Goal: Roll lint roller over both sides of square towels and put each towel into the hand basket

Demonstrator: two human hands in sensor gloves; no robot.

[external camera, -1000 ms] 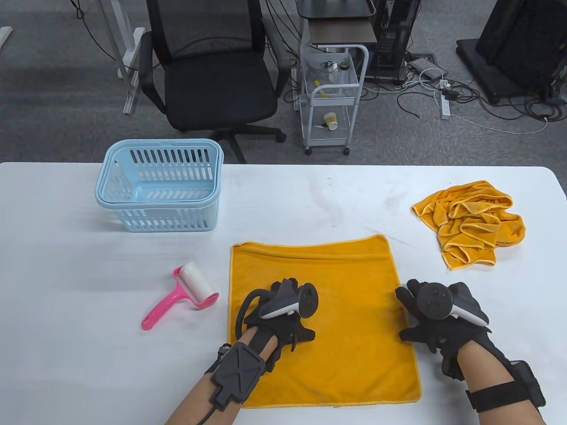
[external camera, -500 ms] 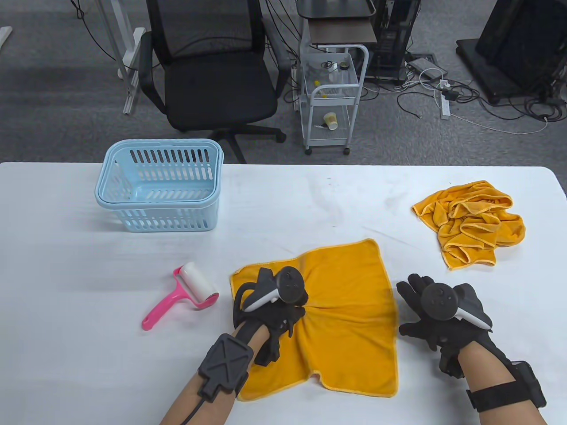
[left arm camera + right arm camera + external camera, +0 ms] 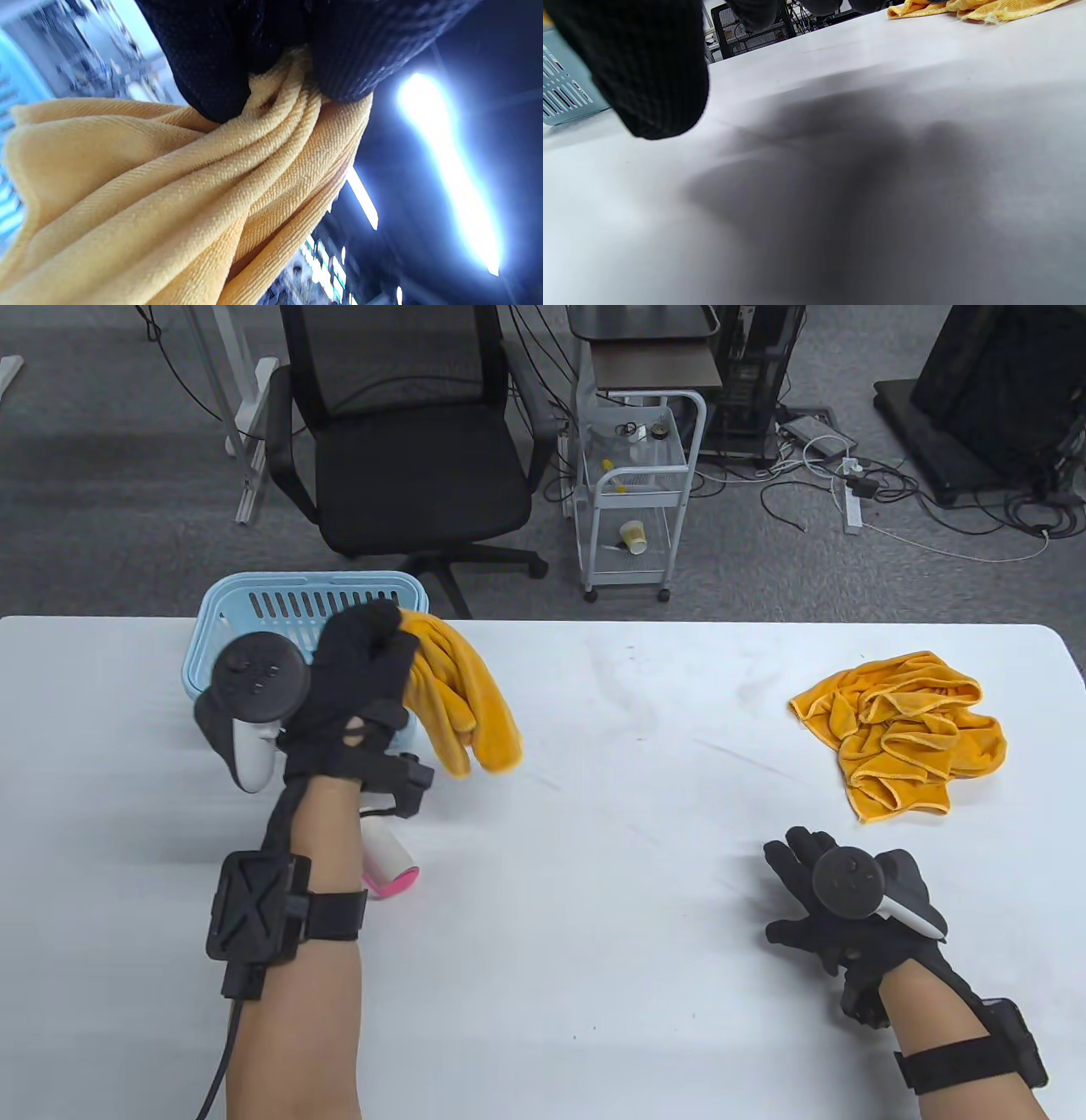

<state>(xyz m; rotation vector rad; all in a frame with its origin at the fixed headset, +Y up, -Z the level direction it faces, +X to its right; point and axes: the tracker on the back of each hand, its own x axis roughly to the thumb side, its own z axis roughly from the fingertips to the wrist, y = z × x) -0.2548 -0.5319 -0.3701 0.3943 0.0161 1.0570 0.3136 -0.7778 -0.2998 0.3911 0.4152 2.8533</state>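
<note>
left hand (image 3: pixel 356 687) gripped bunched towel (image 3: pixel 458 695) at basket (image 3: pixel 254 602) rim, right hand (image 3: pixel 840 908) flat and empty on table (image 3: pixel 611 848), second towel (image 3: pixel 904 742) crumpled far right

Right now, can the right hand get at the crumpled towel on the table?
Probably yes: the right hand is open and holds nothing, and only bare table lies between it and the crumpled towel.

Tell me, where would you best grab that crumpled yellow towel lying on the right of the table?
Probably on the raised folds at the top of the crumpled towel, coming from above with the right hand, which rests open just in front of it. The bunched ridges stand up off the table, so fingers can pinch them; its flat edges hug the surface.
</note>
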